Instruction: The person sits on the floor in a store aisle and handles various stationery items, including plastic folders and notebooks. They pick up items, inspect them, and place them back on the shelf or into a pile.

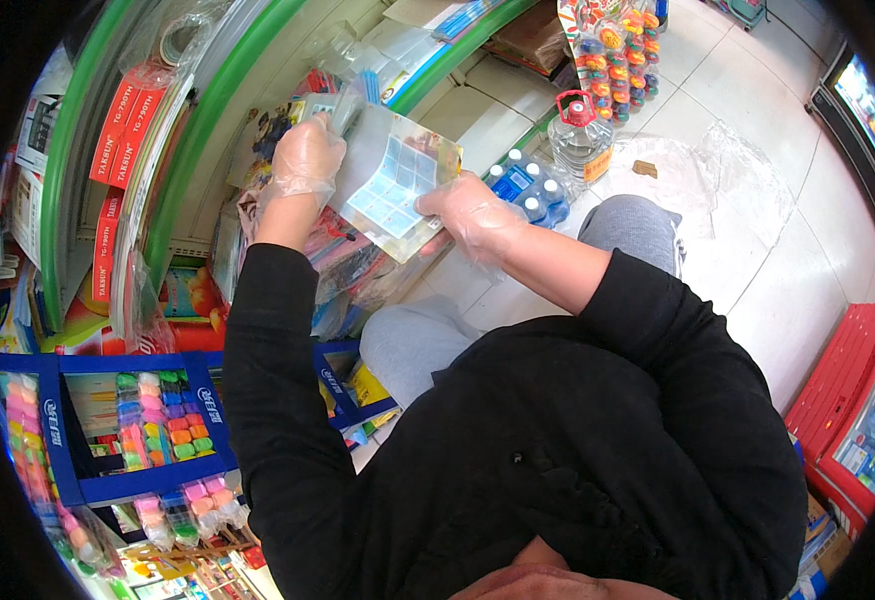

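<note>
Both hands wear thin clear plastic gloves. My right hand (475, 214) grips the lower right edge of a flat printed sheet or packet (400, 176), with a pale blue grid on its face and a thumb on top. My left hand (308, 154) is closed at the upper left of that sheet, on what looks like a clear plastic packet (346, 112); its fingertips are partly hidden. Below and left of the hands, plastic-wrapped goods (347, 262) are heaped on the low shelf. Printed picture packets (268, 135) lie just beyond my left hand.
Green-edged shelves (204, 142) with red boxes (126, 127) rise on the left. Shrink-wrapped bottles (531, 187) and a large water jug (581, 142) stand on the tiled floor beyond my right hand. A blue rack (129, 487) holds colourful packets (171, 420). Clear plastic wrap (745, 187) lies on the floor.
</note>
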A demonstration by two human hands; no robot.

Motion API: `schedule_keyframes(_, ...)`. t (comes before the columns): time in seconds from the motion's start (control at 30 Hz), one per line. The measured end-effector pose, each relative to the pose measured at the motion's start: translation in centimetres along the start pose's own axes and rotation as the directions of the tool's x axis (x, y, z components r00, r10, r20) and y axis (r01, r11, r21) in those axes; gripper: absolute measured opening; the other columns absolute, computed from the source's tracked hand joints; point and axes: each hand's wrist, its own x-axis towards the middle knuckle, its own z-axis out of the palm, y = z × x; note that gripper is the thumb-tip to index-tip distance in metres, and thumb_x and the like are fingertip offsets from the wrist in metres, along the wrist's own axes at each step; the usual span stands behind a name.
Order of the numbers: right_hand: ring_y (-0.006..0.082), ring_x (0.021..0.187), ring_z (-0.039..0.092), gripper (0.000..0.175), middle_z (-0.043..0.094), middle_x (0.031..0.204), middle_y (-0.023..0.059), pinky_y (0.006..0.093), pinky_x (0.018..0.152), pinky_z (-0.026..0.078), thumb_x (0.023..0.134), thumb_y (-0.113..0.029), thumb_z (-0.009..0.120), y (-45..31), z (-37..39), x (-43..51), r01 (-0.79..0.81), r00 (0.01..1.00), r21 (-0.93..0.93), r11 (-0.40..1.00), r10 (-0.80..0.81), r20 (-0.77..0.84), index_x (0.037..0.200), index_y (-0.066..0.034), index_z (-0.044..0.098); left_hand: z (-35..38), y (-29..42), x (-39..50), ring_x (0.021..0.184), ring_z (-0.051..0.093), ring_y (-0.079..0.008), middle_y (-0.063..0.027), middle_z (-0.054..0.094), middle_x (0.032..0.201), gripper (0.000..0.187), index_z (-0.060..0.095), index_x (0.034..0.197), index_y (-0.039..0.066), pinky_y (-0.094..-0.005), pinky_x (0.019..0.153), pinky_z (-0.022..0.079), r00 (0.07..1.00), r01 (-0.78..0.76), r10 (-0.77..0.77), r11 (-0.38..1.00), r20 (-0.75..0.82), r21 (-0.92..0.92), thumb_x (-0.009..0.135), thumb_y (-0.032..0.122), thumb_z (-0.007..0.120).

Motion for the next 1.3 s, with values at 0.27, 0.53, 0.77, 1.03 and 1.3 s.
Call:
schedule_keyframes(0.27,0.0258,0.075,0.07,0.032,0.07,0.104,0.0188,0.0352,0.052,0.06,0.088,-0.007,0.065,0.0,-0.8,-1.8,-0.027,0.999,-0.003,1.0,0.027,-0.042,0.112,0.0136,0.064,0.1,-0.2,0.0,0.087,0.068,-0.0448,-0.0259,0.069,0.087,0.018,0.068,0.091,0.004,-0.0522,0.079,0.054,1.0,0.009,-0.009,1.0,0.004,-0.007,0.08,0.018,0.062)
schedule_keyframes(0.53,0.0299,0.076,0.071,0.036,0.069,0.104,0.0206,0.0344,0.05,0.062,0.088,-0.006,0.062,-0.2,-2.1,-2.4,0.051,0.999,0.016,0.999,-0.051,-0.011,0.118,0.0151,0.06,-0.5,0.9,-0.3,0.089,0.069,-0.0438,-0.024,0.071,0.091,0.019,0.068,0.094,0.005,-0.0513,0.081,0.054,0.999,0.051,-0.051,0.999,0.01,0.014,0.081,0.018,0.067)
schedule_keyframes(0.77,0.03,0.068,0.072,0.031,0.07,0.103,0.0215,0.0355,0.051,0.06,0.089,-0.007,0.061,-0.7,-2.7,-2.2,0.088,0.996,-0.015,0.996,-0.088,0.012,0.112,0.0151,0.062,-0.5,0.9,-0.3,0.091,0.069,-0.044,-0.0247,0.071,0.093,0.023,0.069,0.101,0.005,-0.0507,0.082,0.055,0.998,0.052,-0.052,0.998,0.03,0.018,0.082,0.018,0.065)
schedule_keyframes(1.03,0.0248,0.065,0.068,0.028,0.069,0.093,0.0177,0.0339,0.049,0.056,0.088,-0.008,0.064,-2.2,-2.7,-2.2,0.026,1.0,-0.11,0.994,-0.028,-0.012,0.107,0.0125,0.065,0.0,0.9,-0.3,0.091,0.069,-0.0451,-0.0269,0.07,0.094,0.025,0.069,0.104,0.003,-0.0505,0.084,0.055,0.999,0.045,-0.045,0.999,0.012,0.019,0.084,0.017,0.061)
schedule_keyframes(1.3,0.0264,0.055,0.067,0.034,0.07,0.096,0.0217,0.0349,0.048,0.051,0.087,-0.009,0.064,-1.9,-3.3,-0.7,-0.022,0.999,-0.148,0.989,0.025,0.021,0.112,0.0149,0.064,1.0,0.4,-0.7,0.082,0.068,-0.0461,-0.0266,0.068,0.082,0.015,0.066,0.091,0.004,-0.0525,0.074,0.054,0.998,0.007,-0.007,1.0,-0.058,-0.004,0.083,0.017,0.063)
